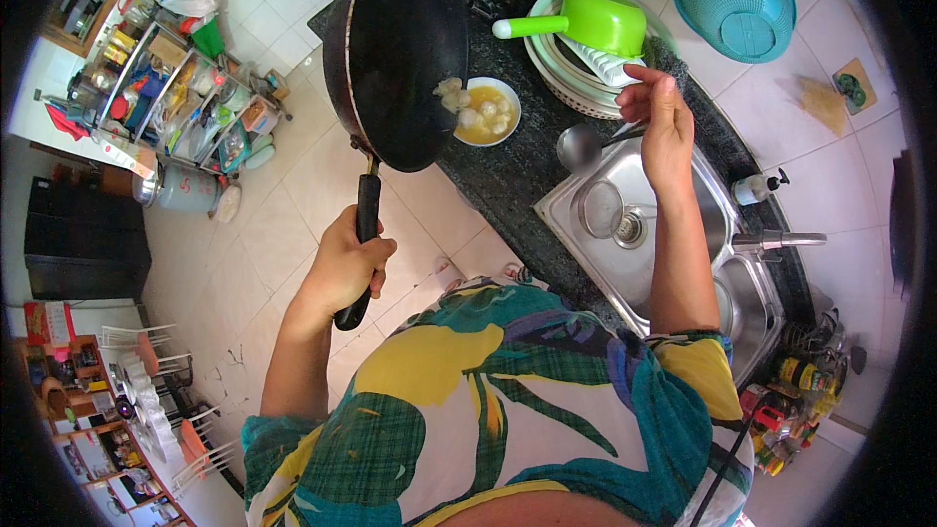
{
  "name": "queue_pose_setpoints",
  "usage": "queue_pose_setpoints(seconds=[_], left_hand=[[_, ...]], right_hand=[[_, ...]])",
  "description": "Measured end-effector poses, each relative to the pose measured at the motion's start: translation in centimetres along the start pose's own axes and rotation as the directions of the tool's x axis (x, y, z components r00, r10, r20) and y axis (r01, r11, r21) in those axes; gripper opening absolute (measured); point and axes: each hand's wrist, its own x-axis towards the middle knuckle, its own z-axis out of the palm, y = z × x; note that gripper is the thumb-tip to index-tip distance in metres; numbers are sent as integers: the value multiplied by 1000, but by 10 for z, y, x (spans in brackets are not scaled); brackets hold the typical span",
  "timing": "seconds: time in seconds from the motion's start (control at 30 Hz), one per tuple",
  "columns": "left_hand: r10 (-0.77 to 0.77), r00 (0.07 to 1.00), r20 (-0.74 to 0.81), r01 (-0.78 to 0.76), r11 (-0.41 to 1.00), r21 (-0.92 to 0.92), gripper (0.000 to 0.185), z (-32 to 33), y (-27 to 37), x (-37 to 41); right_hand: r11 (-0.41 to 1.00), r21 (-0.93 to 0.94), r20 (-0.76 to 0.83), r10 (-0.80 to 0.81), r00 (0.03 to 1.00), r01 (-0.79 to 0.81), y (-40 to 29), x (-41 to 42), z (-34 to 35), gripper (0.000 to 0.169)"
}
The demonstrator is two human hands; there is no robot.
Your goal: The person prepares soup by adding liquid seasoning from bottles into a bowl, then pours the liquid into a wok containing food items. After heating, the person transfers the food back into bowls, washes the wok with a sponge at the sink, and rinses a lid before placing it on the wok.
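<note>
My left hand (350,260) grips the black handle of a dark wok (410,51), which is tilted on its side. At the wok's right rim, a clump of pale dumpling-like pieces (452,95) hangs over a white bowl (519,106) on the counter. Yellow broth (479,133) and several similar round pieces lie in that bowl. My right hand (662,113) is raised near the sink's far corner, fingers partly spread, with nothing visible in it. Below its fingers is a metal ladle (578,148), whose dark handle passes out of sight behind the hand.
A stainless double sink (567,223) with a wire strainer (600,210) is set into the black counter (487,183). Behind stand stacked plates and basins (542,80) under a green scoop (604,22). A teal colander (732,4) hangs on the wall. A soap bottle (754,189) stands beside the faucet (779,240).
</note>
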Motion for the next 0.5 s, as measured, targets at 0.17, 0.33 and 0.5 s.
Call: queue_pose_setpoints(seconds=[0.17, 0.33, 0.5], left_hand=[[19, 1000, -14, -18, 998, 52, 21, 6, 2, -1], [45, 999, -25, -43, 996, 77, 20, 9, 3, -3], [67, 997, -47, -62, 993, 105, 20, 13, 5, -6]], right_hand=[[979, -133, -26, -157, 987, 152, 8, 2, -5, 52], [920, -353, -60, -207, 977, 173, -1, -4, -7, 48], [851, -474, -38, -275, 961, 225, -5, -7, -7, 47]])
